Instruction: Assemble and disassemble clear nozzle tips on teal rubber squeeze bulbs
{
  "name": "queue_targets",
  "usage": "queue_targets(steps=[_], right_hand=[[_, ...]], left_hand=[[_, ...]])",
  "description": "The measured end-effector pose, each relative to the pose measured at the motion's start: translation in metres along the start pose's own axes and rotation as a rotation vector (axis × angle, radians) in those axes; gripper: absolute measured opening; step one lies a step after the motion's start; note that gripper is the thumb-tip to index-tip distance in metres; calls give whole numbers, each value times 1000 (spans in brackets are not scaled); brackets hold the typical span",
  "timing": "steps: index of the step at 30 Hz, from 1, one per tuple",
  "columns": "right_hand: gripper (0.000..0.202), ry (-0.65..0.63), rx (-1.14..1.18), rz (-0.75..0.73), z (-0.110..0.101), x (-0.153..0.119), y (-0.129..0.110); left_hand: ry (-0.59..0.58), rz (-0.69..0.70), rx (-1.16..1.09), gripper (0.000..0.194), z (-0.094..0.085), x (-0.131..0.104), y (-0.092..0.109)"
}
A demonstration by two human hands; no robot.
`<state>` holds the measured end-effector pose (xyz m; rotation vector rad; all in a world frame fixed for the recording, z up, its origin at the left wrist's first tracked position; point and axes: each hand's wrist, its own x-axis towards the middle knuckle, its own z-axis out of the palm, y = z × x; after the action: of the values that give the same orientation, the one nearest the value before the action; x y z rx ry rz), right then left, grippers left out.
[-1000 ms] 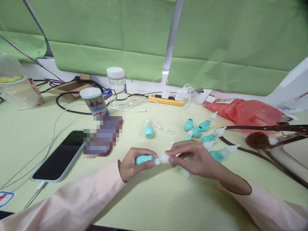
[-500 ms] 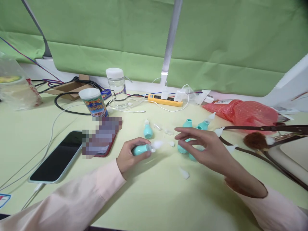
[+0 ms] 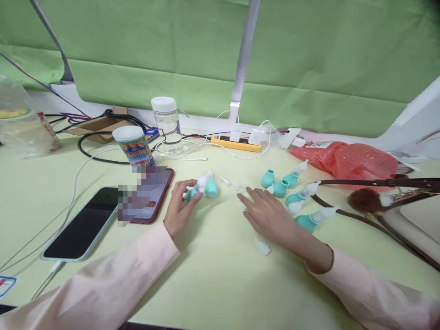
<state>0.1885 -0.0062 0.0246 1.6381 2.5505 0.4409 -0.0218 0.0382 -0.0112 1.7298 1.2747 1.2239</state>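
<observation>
My left hand [image 3: 180,208] has its fingers round a teal bulb nasal aspirator [image 3: 190,195] with a clear collar and white tip, low beside a second finished-looking aspirator [image 3: 211,188]. Fingers outstretched, my right hand [image 3: 270,213] is low over the table by small clear plastic pieces [image 3: 239,188]; anything beneath its fingers is partly hidden. Beyond it are two open-necked teal bulbs, one at the back [image 3: 267,178] and one nearer [image 3: 281,188]. Several tipped aspirators [image 3: 307,222] lie to the right. A loose white nozzle [image 3: 264,247] rests in front of my right hand.
Two phones, one black-screened [image 3: 82,224] and one red-cased [image 3: 154,206], lie left. Behind them stand a noodle cup [image 3: 137,149] and a water bottle [image 3: 167,130]. A yellow power strip [image 3: 237,144] is at the back. A red plastic bag [image 3: 357,162] and brown-strapped bag [image 3: 412,220] occupy the right.
My left hand has carried its aspirator left and back, beside the other one. My right hand has lowered and shifted left and nearer, uncovering the bulbs. The red-cased phone's screen looks different.
</observation>
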Motion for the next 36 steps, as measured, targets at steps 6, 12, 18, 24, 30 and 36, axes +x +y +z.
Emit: queue_targets(steps=[6,12,18,24,30,36], right_hand=[[35,18,-15,47,13,3,-2],[44,63,22,83,23,9,-2],[31,24,29,108,21,12,-2],[28,35,27,106,21,14,-4],[37,60,33,88,25,14,-6],[28,88,63,39,28,16,-4]], left_hand=[[-16,-61,-153,30,2,4,-5],[16,-60,-255,39,1,3,-3],[21,-75,-250,39,0,1,2],[16,-46,-210,44,-2,0,2],[21,-39,-164,45,-1,-1,0],[89,61,-76,46,0,-2,-4]])
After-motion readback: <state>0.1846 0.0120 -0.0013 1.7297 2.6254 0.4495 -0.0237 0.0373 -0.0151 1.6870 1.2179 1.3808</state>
